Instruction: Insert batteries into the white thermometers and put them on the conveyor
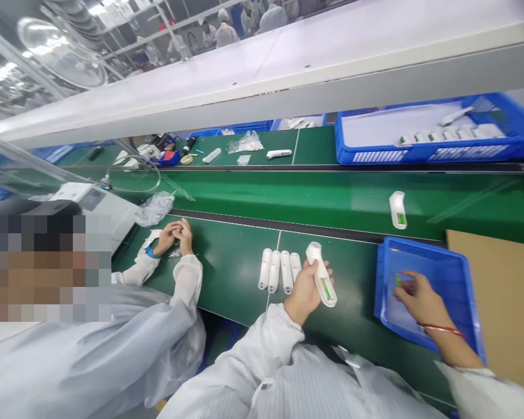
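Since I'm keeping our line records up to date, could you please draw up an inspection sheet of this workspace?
Surface: green belt, with a dark strip along its far edge.
Job's things: white device; four white casings in a row; another casing farther along; blue tray holding a green part.
Clutter: crumpled plastic bag.
Hands: left hand grips the device; right hand is in the tray at the green part.
Cables: thin clear tube, looped, beyond the bag.
Surroundings: co-worker's hands together at the left; farther blue tray; cardboard at right.
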The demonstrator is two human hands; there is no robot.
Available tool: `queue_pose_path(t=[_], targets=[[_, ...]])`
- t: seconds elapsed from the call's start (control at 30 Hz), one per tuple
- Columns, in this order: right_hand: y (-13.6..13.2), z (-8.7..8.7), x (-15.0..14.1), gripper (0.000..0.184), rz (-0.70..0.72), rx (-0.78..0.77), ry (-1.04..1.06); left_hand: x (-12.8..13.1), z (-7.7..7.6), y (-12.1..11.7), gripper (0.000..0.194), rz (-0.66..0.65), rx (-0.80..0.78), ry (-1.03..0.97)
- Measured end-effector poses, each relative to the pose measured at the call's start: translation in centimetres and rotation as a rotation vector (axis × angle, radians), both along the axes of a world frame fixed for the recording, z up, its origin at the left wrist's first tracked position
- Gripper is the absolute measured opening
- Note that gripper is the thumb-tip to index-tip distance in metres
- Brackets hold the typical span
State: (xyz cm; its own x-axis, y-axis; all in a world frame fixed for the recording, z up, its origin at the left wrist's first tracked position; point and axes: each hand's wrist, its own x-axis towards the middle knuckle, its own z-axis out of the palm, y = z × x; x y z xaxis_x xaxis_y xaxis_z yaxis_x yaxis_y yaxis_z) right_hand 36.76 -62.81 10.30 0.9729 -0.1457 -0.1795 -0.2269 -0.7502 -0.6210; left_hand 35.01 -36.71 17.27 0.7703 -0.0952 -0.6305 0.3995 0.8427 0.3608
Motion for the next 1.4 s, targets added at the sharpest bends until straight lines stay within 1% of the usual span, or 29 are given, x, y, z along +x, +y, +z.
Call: queue_pose_path(t=[0.03, 0.07, 0.1, 0.13, 0.2, 0.23, 0.3, 0.37, 0.47, 0.57, 0.63, 0.73, 0.8, 0.87, 0.93, 1.03, 1.1, 1.2, 1.27, 1.37, 1.4], targets=[[1.6, 1.5, -0.3, 0.046, 0.054, 0.202, -0.006, 0.1, 0.1, 0.1, 0.026, 0.004, -0.005, 0.007], [3.3, 3.1, -0.5, 0.046, 0.144, 0.385, 0.005, 0.2, 0.3, 0.2, 0.025, 0.004, -0.009, 0.01], [5.0, 4.7, -0.6, 0.043, 0.209, 0.509, 0.001, 0.3, 0.5, 0.2, 0.024, 0.001, -0.012, 0.008], [6.6, 6.2, -0.8, 0.039, 0.263, 0.601, 0.003, 0.4, 0.7, 0.2, 0.023, -0.003, -0.012, 0.005], [9.1, 8.5, -1.1, 0.036, 0.319, 0.726, 0.001, 0.4, 1.4, 0.2, 0.021, -0.016, -0.011, 0.002], [9.9, 9.3, -1.3, 0.036, 0.338, 0.771, 0.008, 0.4, 1.8, 0.2, 0.021, -0.027, -0.015, 0.006], [10.7, 10.1, -1.7, 0.036, 0.359, 0.837, 0.017, 0.3, 2.5, 0.2, 0.02, -0.052, -0.027, 0.015], [10.8, 10.2, -2.1, 0.036, 0.365, 0.876, 0.02, 0.2, 3.1, 0.2, 0.019, -0.072, -0.038, 0.018], [10.7, 9.9, -2.7, 0.033, 0.322, 0.909, 0.006, 0.2, 3.5, 0.1, 0.02, -0.09, -0.03, 0.012], [10.8, 9.8, -3.1, 0.019, 0.239, 0.905, -0.114, 0.2, 3.4, -0.1, 0.023, -0.087, -0.001, -0.012], [11.0, 10.1, -3.4, 0.013, 0.244, 0.788, -0.266, 0.2, 3.4, -0.2, 0.025, -0.072, 0.013, -0.033], [11.3, 10.6, -3.7, 0.007, 0.397, 0.467, -0.476, 0.1, 3.5, -0.3, 0.025, -0.079, 0.005, -0.055], [11.6, 10.9, -4.0, 0.007, 0.493, 0.291, -0.549, 0.0, 3.7, -0.3, 0.027, -0.089, 0.021, -0.067], [11.8, 11.0, -4.3, 0.011, 0.536, 0.197, -0.559, -0.1, 3.7, -0.3, 0.028, -0.084, 0.077, -0.083], [12.1, 11.0, -4.6, 0.012, 0.568, 0.161, -0.517, -0.2, 3.7, -0.3, 0.027, -0.06, 0.143, -0.104], [12.2, 11.0, -4.7, 0.014, 0.6, 0.189, -0.435, -0.3, 3.5, -0.4, 0.023, -0.017, 0.203, -0.142], [12.2, 11.0, -4.6, 0.016, 0.58, 0.25, -0.39, -0.3, 3.5, -0.5, 0.023, -0.012, 0.209, -0.162], [12.1, 10.8, -4.2, 0.017, 0.533, 0.359, -0.341, -0.3, 3.5, -0.5, 0.024, -0.06, 0.194, -0.21], [12.0, 10.5, -3.9, 0.013, 0.501, 0.431, -0.311, -0.3, 3.5, -0.5, 0.022, -0.091, 0.178, -0.246], [11.9, 9.9, -3.4, 0.005, 0.418, 0.543, -0.186, -0.3, 3.1, -0.4, 0.022, -0.149, 0.125, -0.262], [11.9, 9.6, -3.3, 0.01, 0.379, 0.583, -0.126, -0.3, 2.9, -0.4, 0.023, -0.176, 0.1, -0.26]])
